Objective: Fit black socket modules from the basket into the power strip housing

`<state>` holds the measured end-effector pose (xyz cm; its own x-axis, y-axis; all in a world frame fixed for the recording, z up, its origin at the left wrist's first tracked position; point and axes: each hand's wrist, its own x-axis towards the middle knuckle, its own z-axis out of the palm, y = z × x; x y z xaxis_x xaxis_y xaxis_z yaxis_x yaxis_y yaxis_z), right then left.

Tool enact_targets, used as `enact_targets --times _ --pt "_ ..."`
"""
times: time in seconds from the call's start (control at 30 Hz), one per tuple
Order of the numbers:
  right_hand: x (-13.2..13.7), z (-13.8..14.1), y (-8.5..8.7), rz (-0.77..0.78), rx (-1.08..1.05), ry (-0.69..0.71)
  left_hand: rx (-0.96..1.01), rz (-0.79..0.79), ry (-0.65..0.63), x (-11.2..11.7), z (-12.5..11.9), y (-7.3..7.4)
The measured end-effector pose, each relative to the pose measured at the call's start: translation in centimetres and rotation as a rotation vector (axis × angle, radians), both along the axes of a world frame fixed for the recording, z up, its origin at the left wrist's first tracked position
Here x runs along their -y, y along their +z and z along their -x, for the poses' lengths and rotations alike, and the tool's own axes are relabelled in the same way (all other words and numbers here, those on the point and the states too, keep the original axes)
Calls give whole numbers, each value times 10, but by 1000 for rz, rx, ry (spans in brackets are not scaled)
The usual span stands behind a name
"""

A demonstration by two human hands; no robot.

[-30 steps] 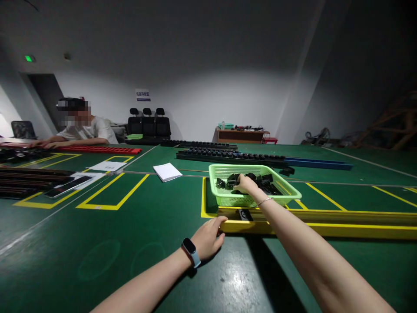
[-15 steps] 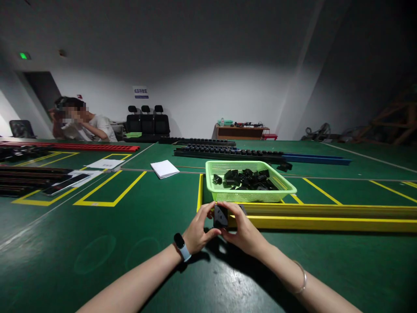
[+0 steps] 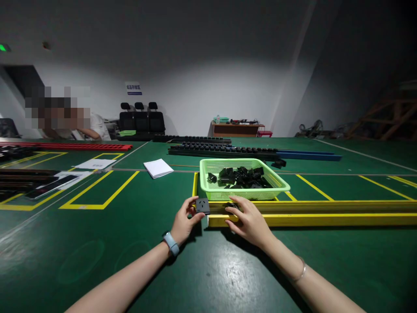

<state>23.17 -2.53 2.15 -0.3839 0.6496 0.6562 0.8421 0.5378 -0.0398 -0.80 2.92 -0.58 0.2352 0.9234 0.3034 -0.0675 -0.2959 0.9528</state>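
Between the thumb and fingers of my left hand (image 3: 182,224) is a black socket module (image 3: 202,205), its slotted face turned toward me. It is held just off the left end of a yellow channel rail (image 3: 312,220). My right hand (image 3: 250,222) is over that rail with its thumb and fingers apart. Under its fingertips sits another black piece (image 3: 232,206) in the channel, partly hidden; I cannot tell whether the fingers touch it. Just behind the rail stands a light green basket (image 3: 211,194) with a heap of black parts (image 3: 243,177).
Left of the basket lies a white booklet (image 3: 158,168). Farther back are black rails (image 3: 221,150) and a blue rail (image 3: 309,155). At left are a phone (image 3: 54,187), papers and a red rail (image 3: 81,146). Another person (image 3: 94,126) sits across the green table (image 3: 130,243).
My hands have parted. The left hand has moved left with the socket module, and the right hand has let go of it and opened over the rail. The view has shifted slightly.
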Motion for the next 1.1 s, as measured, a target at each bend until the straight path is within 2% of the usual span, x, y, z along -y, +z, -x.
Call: enact_targets --times 0.17,0.33,0.47,0.8,1.1 --pt "-7 2 -10 9 -42 -99 -7 89 101 -10 -2 -7" --pt "-11 9 -14 -6 -77 -165 62 153 62 -13 -2 -10" --pt "-11 9 -12 -13 -73 -167 47 168 28 -11 -2 -8" --pt "-9 8 -12 -10 -85 -155 -61 162 42 -4 1 -4" --pt "-10 8 -15 6 -76 -170 -18 167 6 -4 0 -6"
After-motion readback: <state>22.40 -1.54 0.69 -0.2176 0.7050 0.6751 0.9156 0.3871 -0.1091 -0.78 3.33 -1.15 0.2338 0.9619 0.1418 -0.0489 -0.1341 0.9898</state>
